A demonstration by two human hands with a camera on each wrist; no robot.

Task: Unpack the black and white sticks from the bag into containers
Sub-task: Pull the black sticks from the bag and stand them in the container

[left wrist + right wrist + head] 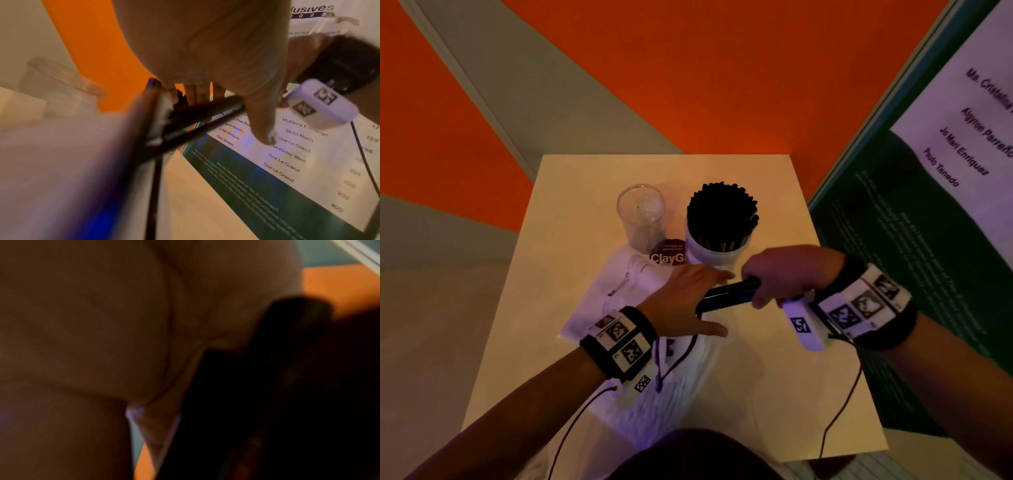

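Since the black sticks are thin, rigid and light, a bundle of them will want to fan out and slide lengthwise if gripped loosely. Best hold is around the middle of the bundle, fingers wrapped fully, so neither end droops or splays.

Right hand is clenched around 1 end of that bundle, fingers curled over it. The bundle lies roughly level and sticks out from the fist toward the left hand. So the grip sits at the right end, not mid-length; most of the bundle is unsupported past the fist.

Left hand is flat, fingers straight, palm down over the white bag on the table. Its fingers reach the free end of the bundle; can't tell if they touch it or only steady the bag. It grasps nothing.

White container just behind both hands is already packed with upright black sticks, tips well above the rim. Clear container to its left looks close to empty, contents hard to make out.

My read: white tub is crowded, so pushing more in risks knocking it over. Tilt the bundle upright first, regrip mid-length, feed in slowly.

Right wrist view is too dark and blurred to add anything.
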